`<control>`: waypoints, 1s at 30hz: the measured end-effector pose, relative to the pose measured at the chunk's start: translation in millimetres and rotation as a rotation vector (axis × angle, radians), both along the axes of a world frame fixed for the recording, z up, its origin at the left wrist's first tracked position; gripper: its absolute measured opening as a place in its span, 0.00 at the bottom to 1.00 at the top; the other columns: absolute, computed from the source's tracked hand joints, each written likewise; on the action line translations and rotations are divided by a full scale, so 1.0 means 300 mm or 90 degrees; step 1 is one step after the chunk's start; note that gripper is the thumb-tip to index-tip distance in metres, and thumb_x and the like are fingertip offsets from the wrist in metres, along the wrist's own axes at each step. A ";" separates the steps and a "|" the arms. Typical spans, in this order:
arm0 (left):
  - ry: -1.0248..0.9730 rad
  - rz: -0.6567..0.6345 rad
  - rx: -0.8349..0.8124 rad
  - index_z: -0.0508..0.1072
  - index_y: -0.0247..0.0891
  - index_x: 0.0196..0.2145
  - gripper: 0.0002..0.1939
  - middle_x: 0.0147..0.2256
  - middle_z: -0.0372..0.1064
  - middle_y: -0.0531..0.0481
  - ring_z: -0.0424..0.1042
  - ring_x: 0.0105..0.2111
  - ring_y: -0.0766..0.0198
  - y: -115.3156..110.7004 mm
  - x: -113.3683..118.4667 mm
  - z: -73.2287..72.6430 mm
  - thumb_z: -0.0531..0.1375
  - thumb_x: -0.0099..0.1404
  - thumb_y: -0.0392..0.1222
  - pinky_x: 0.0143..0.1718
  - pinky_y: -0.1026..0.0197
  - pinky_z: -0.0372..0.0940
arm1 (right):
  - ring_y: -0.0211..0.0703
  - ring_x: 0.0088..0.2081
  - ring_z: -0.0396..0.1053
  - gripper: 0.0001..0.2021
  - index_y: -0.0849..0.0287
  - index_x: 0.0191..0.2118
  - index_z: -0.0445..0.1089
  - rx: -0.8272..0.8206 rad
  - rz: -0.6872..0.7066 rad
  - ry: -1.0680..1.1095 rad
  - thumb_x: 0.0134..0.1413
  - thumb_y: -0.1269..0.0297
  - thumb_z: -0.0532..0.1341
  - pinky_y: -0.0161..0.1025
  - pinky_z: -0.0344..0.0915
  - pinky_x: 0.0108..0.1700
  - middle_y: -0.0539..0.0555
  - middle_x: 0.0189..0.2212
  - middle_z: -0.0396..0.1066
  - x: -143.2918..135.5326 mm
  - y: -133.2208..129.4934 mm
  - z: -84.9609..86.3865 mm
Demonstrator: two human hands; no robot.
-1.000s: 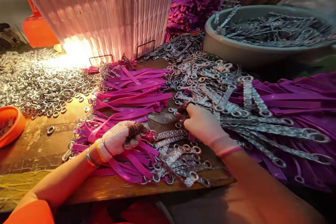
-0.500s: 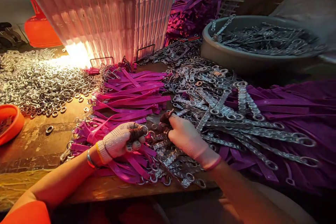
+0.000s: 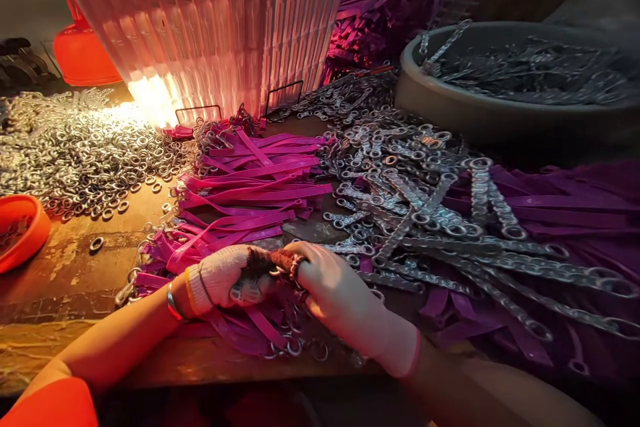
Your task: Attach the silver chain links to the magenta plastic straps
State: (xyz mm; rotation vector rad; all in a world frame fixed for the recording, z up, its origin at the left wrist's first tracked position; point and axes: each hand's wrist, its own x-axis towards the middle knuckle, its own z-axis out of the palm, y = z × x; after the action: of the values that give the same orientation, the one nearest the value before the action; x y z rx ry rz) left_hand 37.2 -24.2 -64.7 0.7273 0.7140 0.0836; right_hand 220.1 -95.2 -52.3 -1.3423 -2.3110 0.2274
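Note:
My left hand (image 3: 230,278), in a white knitted glove with dark-wrapped fingers, is closed in a pinch over the work surface. A small metal ring (image 3: 275,272) shows at its fingertips, partly covered. My right hand (image 3: 340,290), gloved in white too, is closed and meets the left at the fingertips; what its fingers grip is hidden. Under and behind the left hand lie magenta straps (image 3: 250,213) with metal rings at their ends. Right of the hands, braided metal chain strips (image 3: 445,260) with ring ends lie in a heap.
Loose metal rings (image 3: 115,160) are piled at the left under a bright lamp with an orange-red shade (image 3: 83,53). An orange bowl (image 3: 37,233) stands at the left edge. A translucent ribbed panel (image 3: 210,27) rises behind. At back right, a grey tub (image 3: 445,107) holds more metal strips.
My right hand has come left and down, from the chain heap to my left hand, and their fingertips now meet. The left hand has barely moved. The view has shifted slightly.

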 end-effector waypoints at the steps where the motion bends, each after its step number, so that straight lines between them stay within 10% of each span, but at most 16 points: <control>1: 0.002 -0.006 0.055 0.68 0.34 0.22 0.14 0.14 0.59 0.53 0.53 0.10 0.72 -0.006 0.000 0.010 0.56 0.60 0.45 0.10 0.68 0.46 | 0.47 0.39 0.67 0.22 0.62 0.43 0.70 0.002 -0.018 -0.031 0.39 0.83 0.51 0.41 0.63 0.41 0.59 0.38 0.71 0.001 -0.003 0.003; 7: 0.036 -0.031 0.311 0.68 0.34 0.29 0.20 0.19 0.62 0.54 0.53 0.13 0.75 -0.032 -0.002 0.097 0.58 0.64 0.56 0.13 0.70 0.44 | 0.41 0.26 0.63 0.09 0.59 0.28 0.67 -0.131 -0.126 -0.121 0.40 0.78 0.54 0.39 0.49 0.30 0.54 0.26 0.70 0.003 -0.015 0.051; 15: 0.007 -0.012 0.237 0.61 0.37 0.26 0.20 0.18 0.52 0.59 0.48 0.14 0.76 -0.052 0.006 0.103 0.59 0.63 0.56 0.14 0.70 0.42 | 0.38 0.22 0.61 0.04 0.56 0.23 0.62 -0.193 -0.203 0.019 0.46 0.67 0.56 0.38 0.44 0.26 0.51 0.21 0.70 -0.040 -0.037 0.062; 21: -0.002 0.091 0.128 0.58 0.39 0.27 0.14 0.18 0.50 0.61 0.42 0.13 0.77 -0.055 0.022 0.089 0.59 0.62 0.48 0.12 0.72 0.39 | 0.44 0.28 0.66 0.06 0.58 0.27 0.68 0.010 -0.200 -0.052 0.38 0.72 0.57 0.39 0.52 0.31 0.57 0.28 0.73 -0.050 -0.047 0.016; 30: 0.097 0.082 0.217 0.62 0.38 0.28 0.15 0.18 0.55 0.58 0.49 0.14 0.75 -0.059 0.042 0.124 0.60 0.62 0.51 0.13 0.71 0.43 | 0.45 0.25 0.67 0.06 0.57 0.25 0.68 -0.020 -0.184 -0.146 0.37 0.74 0.59 0.41 0.46 0.28 0.57 0.25 0.72 -0.026 -0.041 0.060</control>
State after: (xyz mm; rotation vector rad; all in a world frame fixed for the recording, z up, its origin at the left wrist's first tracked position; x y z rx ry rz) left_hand 49.9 -42.0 -27.5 1.0201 0.9033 0.2745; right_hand 212.2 -107.6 -34.3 -1.7770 -2.2614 0.0162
